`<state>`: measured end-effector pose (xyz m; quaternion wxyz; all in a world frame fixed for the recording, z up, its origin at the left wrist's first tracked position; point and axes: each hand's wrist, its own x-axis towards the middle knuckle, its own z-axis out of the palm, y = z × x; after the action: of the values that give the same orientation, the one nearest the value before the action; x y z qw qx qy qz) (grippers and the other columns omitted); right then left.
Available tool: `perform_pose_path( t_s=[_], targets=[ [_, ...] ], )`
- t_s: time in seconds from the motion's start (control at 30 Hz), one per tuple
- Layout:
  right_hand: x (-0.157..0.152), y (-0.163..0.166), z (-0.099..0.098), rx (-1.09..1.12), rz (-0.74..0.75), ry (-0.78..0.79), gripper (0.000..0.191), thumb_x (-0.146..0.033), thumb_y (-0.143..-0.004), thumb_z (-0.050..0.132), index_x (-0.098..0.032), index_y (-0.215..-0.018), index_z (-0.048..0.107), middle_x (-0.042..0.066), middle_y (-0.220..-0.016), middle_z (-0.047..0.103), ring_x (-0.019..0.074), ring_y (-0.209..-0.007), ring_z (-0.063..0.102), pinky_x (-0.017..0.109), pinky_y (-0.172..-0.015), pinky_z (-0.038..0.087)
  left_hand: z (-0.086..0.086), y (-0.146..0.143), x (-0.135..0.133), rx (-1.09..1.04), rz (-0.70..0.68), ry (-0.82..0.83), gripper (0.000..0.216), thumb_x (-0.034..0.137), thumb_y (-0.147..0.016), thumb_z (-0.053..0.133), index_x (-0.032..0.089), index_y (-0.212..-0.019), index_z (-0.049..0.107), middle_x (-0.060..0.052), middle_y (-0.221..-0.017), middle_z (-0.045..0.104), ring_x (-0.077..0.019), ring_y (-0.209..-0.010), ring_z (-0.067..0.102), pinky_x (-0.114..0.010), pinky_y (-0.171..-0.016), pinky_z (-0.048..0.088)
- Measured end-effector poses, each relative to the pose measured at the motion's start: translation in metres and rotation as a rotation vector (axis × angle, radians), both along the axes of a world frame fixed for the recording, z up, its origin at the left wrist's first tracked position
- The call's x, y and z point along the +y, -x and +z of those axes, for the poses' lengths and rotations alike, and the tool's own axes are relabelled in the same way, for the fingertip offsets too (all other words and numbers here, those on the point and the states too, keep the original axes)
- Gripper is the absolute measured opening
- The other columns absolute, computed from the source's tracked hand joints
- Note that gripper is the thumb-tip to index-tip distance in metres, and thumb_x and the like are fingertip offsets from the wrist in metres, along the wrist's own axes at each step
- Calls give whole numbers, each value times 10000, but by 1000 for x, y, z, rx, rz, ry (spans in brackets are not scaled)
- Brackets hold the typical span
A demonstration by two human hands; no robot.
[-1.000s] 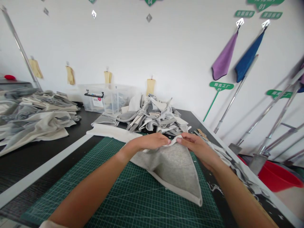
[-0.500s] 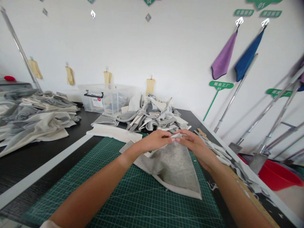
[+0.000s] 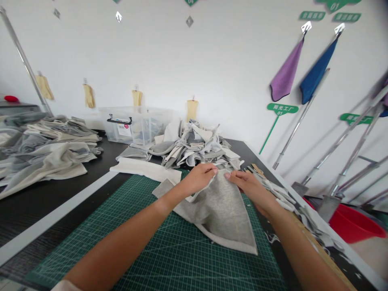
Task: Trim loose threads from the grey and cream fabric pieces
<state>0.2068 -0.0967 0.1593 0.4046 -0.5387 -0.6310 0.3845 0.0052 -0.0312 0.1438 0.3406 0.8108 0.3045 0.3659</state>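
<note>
Draws left hand (image 3: 201, 178) and right hand (image 3: 251, 189) slightly apart along the upper edge of a gray cloth (image 3: 226, 210), thumbs nearly meeting half a second earlier. Pinches that edge between thumb and fingers of each hand, with the cloth draped over a green cutting mat (image 3: 145, 250), pale hem toward the near side. Shows, just beyond, a white fabric piece (image 3: 148, 169) along the mat's far edge, then a heap of gray and white scraps (image 3: 197, 147) beside a clear plastic bin (image 3: 136, 127). Includes, farthest back, pale yellow gloves (image 3: 89, 96) on the wall (image 3: 227, 60).
</note>
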Motion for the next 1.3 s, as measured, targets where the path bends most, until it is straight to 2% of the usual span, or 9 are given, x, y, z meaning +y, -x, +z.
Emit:
perform_pose_path(
  t_s=[0.13, 0.23, 0.37, 0.53, 0.77, 0.97, 1.1, 1.3],
  targets=[
    [1, -4, 0, -29, 72, 58, 437, -626, -792, 676, -193, -761, 623, -24, -675, 540, 136, -639, 472, 257, -587, 359, -8, -3, 2, -23, -19, 104, 277, 347, -932, 455, 143, -900, 640, -21, -847, 636, -145, -798, 562, -246, -715, 405],
    [3, -3, -2, -26, 39, 13, 392, -597, -808, 674, -207, -822, 649, -27, -684, 548, 132, -632, 471, 250, -567, 355, -12, -5, 2, -50, -62, 164, 260, 394, -896, 533, 153, -953, 613, 9, -767, 585, -121, -691, 520, -226, -624, 376],
    [6, -3, -8, -27, -2, -60, 384, -602, -823, 650, -225, -895, 668, -29, -659, 531, 132, -614, 458, 241, -533, 334, -10, -6, -3, 18, -70, 98, 246, 383, -879, 561, 170, -982, 628, 24, -684, 551, -120, -628, 503, -223, -592, 360],
    [6, -5, -8, -36, -30, -160, 343, -558, -855, 628, -217, -863, 665, -11, -679, 564, 138, -611, 472, 249, -535, 348, -8, -7, -13, 112, 69, -114, 206, 245, -854, 531, 210, -1005, 666, -7, -831, 667, -158, -746, 588, -245, -671, 400],
    [-4, -10, 10, -7, -217, -314, 307, -523, -873, 644, -218, -899, 659, -1, -711, 597, 140, -612, 491, 252, -539, 371, -12, -2, -9, 357, 394, -335, 185, 153, -802, 489, 205, -801, 666, -58, -865, 697, -218, -827, 627, -302, -758, 426],
    [-10, -18, 20, 64, -382, -464, 283, -511, -859, 672, -230, -895, 675, 7, -768, 647, 143, -624, 522, 262, -552, 414, -10, 15, 16, 518, 558, -347, 260, 127, -818, 460, 192, -863, 708, -99, -951, 720, -240, -931, 655, -323, -826, 463],
    [-10, -20, 22, 89, -492, -549, 294, -516, -837, 694, -231, -909, 692, 4, -773, 655, 141, -622, 526, 265, -565, 433, -13, 29, 34, 605, 603, -292, 293, 114, -826, 466, 184, -925, 732, -120, -1007, 727, -254, -969, 671, -337, -859, 485],
    [-10, -25, 25, 109, -563, -600, 348, -545, -809, 715, -214, -916, 697, -10, -715, 620, 134, -593, 502, 255, -534, 404, -26, 39, 53, 710, 612, -219, 290, 114, -816, 506, 160, -991, 733, -159, -1073, 717, -272, -1049, 666, -367, -910, 493]
  ],
)
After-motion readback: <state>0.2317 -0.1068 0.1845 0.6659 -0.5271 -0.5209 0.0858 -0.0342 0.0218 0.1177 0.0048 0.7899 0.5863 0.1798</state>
